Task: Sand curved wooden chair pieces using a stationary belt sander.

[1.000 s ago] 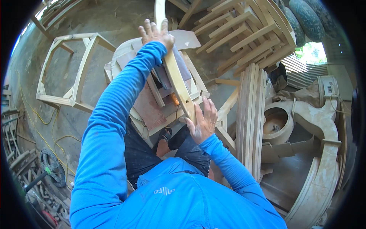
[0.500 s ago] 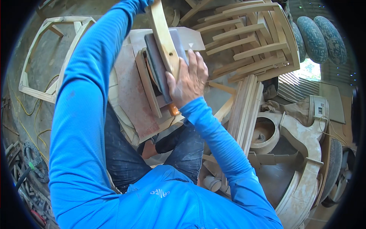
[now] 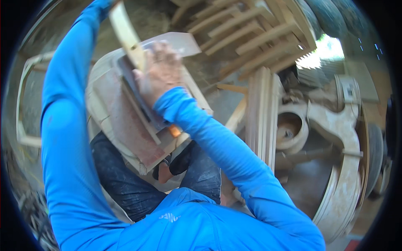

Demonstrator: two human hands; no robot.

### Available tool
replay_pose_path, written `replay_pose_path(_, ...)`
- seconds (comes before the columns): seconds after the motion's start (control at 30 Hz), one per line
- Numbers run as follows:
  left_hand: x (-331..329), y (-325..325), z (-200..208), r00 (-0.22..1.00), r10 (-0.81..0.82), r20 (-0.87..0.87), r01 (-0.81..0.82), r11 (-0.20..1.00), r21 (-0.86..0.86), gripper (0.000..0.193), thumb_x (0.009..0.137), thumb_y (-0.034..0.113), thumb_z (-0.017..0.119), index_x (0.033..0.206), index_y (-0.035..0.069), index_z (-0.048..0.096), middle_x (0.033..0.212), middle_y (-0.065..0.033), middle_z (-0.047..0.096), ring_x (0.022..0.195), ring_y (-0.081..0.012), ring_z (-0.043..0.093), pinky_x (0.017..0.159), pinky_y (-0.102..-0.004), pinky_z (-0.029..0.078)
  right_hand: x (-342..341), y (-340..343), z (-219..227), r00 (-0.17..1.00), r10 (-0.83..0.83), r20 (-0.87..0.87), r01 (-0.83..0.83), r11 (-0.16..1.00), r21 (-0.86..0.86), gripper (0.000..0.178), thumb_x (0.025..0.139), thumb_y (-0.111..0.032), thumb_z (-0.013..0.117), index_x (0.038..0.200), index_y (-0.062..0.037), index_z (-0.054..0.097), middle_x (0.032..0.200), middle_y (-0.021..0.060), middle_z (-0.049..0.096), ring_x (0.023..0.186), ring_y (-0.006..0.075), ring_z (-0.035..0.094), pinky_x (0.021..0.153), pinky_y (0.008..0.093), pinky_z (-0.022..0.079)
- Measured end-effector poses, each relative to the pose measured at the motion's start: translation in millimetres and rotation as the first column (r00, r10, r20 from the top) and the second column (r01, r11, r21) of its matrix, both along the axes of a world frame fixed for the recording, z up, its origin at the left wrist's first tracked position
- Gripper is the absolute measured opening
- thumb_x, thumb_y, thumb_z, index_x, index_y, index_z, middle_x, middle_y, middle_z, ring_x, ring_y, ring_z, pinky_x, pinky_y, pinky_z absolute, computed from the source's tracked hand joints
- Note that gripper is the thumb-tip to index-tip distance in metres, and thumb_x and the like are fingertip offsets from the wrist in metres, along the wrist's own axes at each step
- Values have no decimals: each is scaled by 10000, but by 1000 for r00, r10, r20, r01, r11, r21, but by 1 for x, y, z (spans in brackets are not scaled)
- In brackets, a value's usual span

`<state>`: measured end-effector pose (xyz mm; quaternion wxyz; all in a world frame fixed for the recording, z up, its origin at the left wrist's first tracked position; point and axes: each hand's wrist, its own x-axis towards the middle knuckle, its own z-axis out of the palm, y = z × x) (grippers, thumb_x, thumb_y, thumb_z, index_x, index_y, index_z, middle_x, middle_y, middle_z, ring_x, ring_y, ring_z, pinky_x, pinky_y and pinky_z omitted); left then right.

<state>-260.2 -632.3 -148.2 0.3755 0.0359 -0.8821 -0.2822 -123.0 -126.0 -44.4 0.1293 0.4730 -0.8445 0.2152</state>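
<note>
A pale, curved wooden slat (image 3: 125, 31) with a dark hole near its near end slants across the upper left. My right hand (image 3: 161, 71), blurred, is closed round that near end, thumb on one side and fingers on the other. Only a sliver of my left hand (image 3: 114, 2) shows at the top edge by the slat's far end; its fingers are hidden. Under the slat lies a long grey band (image 3: 133, 85), partly covered by my right hand, in a wooden frame. An orange part (image 3: 174, 130) sticks out at its near end.
The band's frame stands on a worn board-topped bench (image 3: 121, 121) before my knees. Stacked curved wooden frames (image 3: 251, 35) lie at the far right. Long wooden boards (image 3: 261, 111) and a big cream-coloured machine housing (image 3: 347, 154) stand on the right. A wooden frame (image 3: 23, 100) is at left.
My hands and the slat have moved left and farther away along the grey band. The whole view has shifted too, so the bench appears farther left.
</note>
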Motion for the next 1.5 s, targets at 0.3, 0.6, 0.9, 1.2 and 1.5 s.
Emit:
replay_pose_path(0.3, 27, 104, -5, 848, 482, 220, -282, 761, -584, 466, 938, 318, 520, 1335, 75, 536, 1398, -335, 524, 1214, -506, 546, 1043, -520, 448, 22, 114, -3, 999, -37, 36, 36, 998, 48, 696, 869, -472, 694, 1367, 1, 581, 1549, 202, 390, 1494, 380, 267, 1228, 554, 169)
replay_pose_path(0.6, 121, 369, 25, 527, 702, 480, -530, 712, -460, 759, 945, 534, 436, 1616, 214, 285, 1671, -183, 255, 1557, -351, 206, 1208, -603, 224, 73, 296, -3, 917, -53, 396, -34, 977, 208, 781, 767, -288, 822, 1430, -76, 469, 1167, 150, 612, 1146, 333, 616, 1010, 481, 463)
replay_pose_path(0.9, 193, 417, 63, 506, 686, 523, -387, 722, -573, 854, 890, 583, 525, 1554, 70, 364, 1598, -191, 343, 1485, -391, 326, 1132, -642, 355, 131, 460, -6, 812, 85, 577, -166, 982, 88, 749, 821, -201, 760, 1489, -188, 421, 1049, 161, 625, 930, 391, 676, 769, 497, 559)
replay_pose_path(1.2, 205, 582, 82, 684, 489, 541, -420, 871, -255, 840, 875, 386, 567, 1577, 8, 304, 1669, -209, 217, 1573, -364, 138, 1235, -632, 100, 171, 572, 18, 864, -29, 503, -111, 963, 246, 813, 748, -274, 846, 1477, -129, 518, 878, 112, 617, 709, 295, 667, 601, 397, 564)
replay_pose_path(1.5, 124, 404, 77, 681, 587, 438, -457, 808, -372, 784, 906, 423, 519, 1581, 70, 339, 1657, -195, 278, 1550, -378, 223, 1219, -628, 159, 102, 402, 27, 896, 0, 443, -133, 954, 270, 740, 825, -189, 777, 1507, -274, 500, 876, 84, 562, 687, 279, 645, 603, 385, 556)
